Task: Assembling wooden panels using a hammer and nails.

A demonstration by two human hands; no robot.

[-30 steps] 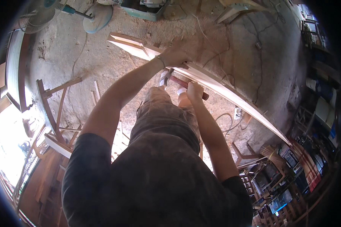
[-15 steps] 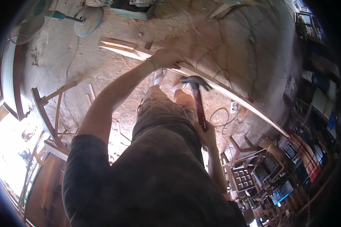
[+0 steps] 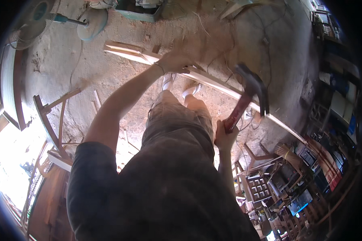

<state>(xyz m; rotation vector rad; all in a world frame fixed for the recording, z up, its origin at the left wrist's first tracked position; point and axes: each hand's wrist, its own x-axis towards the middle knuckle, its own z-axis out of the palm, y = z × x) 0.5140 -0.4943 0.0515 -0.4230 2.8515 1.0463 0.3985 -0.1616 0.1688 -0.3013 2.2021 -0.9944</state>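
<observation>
A long pale wooden piece [image 3: 217,84] runs slantwise from the upper left to the lower right in front of my legs. My left hand [image 3: 176,63] is closed over its upper part, with the fingers wrapped round the edge. In my right hand [image 3: 226,135] is a claw hammer [image 3: 241,107] with a dark head and a reddish handle. The hammer is raised, and its head, slightly blurred, appears over the wooden piece. I cannot tell how far apart the two are.
A standing fan [image 3: 39,18] is at the upper left. Beside it, a teal-edged container [image 3: 138,15] rests on the dusty floor. Wooden frame parts [image 3: 54,116] stand at the left. Cables lie beyond the wooden piece. A straw broom [image 3: 288,152] and cluttered furniture [image 3: 258,188] fill the lower right.
My right hand has swung the hammer up and to the right, so its head looks larger and is turned. My left hand and the wooden piece have stayed nearly still.
</observation>
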